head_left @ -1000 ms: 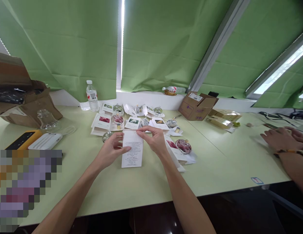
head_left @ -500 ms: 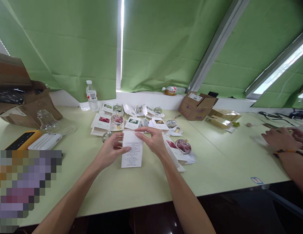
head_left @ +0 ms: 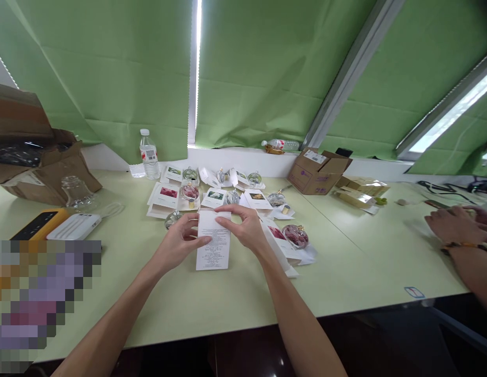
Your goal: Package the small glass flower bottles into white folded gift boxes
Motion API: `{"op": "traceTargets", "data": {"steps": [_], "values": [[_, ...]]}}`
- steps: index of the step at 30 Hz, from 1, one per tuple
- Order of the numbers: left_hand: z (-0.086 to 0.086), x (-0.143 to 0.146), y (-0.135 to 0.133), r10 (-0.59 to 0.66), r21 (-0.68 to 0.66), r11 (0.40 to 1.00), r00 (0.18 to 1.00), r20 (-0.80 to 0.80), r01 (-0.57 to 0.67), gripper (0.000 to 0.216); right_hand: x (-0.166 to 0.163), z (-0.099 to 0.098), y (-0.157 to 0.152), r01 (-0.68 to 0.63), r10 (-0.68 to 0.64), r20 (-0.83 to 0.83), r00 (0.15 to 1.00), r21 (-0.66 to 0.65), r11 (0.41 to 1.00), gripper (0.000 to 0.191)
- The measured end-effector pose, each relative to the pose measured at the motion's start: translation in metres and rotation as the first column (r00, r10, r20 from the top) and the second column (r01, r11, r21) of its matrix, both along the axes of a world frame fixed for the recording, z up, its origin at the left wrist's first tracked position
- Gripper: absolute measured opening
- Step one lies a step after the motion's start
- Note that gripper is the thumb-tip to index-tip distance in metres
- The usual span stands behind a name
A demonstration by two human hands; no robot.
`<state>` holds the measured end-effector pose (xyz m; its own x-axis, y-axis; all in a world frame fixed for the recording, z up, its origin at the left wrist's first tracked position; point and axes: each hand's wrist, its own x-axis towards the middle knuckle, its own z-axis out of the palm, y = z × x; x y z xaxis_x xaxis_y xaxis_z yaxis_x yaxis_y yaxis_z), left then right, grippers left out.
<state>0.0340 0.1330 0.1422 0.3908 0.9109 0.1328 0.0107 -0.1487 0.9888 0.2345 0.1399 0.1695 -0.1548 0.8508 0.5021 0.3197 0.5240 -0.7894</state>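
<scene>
A white printed paper sleeve (head_left: 213, 247) lies flat on the pale green table (head_left: 212, 303) in front of me. My left hand (head_left: 180, 241) grips its left edge, thumb on top and fingers curled. My right hand (head_left: 243, 226) presses on its upper right part with the fingers drawn together across the top. Behind the hands lie several white cards with flower pictures (head_left: 168, 192) and small round glass ornaments (head_left: 295, 235), some with pink filling.
A water bottle (head_left: 149, 155) stands at the back. An open cardboard box (head_left: 317, 170) sits back right, a larger one (head_left: 35, 157) far left beside a glass jar (head_left: 76, 192) and white device (head_left: 74, 226). Another person's hands (head_left: 455, 224) work at the right.
My right hand's fingers have slid a little leftward across the top of the paper sleeve. My left hand and the sleeve have stayed put.
</scene>
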Motion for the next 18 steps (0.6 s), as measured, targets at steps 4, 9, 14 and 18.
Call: {"op": "traceTargets", "data": {"steps": [4, 9, 14, 18], "values": [[-0.0006, 0.0001, 0.0003, 0.002, -0.006, 1.000, 1.000, 0.000, -0.002, 0.057, -0.0017, 0.0000, -0.0005, 0.023, -0.023, -0.008, 1.000, 0.025, 0.999, 0.016], [-0.0010, -0.0001, 0.0006, 0.002, -0.009, 1.000, 1.000, 0.002, -0.002, 0.056, -0.0028, -0.0006, -0.0014, 0.024, -0.025, 0.010, 1.000, 0.015, 1.000, 0.017], [-0.0022, -0.0003, 0.0012, -0.004, 0.003, 1.000, 1.000, 0.007, 0.004, 0.054, -0.0019, -0.0007, -0.0013, 0.021, -0.021, 0.017, 1.000, 0.001, 1.000, 0.016], [-0.0021, -0.0003, 0.0011, -0.003, 0.012, 1.000, 1.000, -0.002, 0.003, 0.054, -0.0017, 0.0005, -0.0019, 0.014, -0.013, 0.021, 1.000, -0.008, 1.000, 0.016]]}}
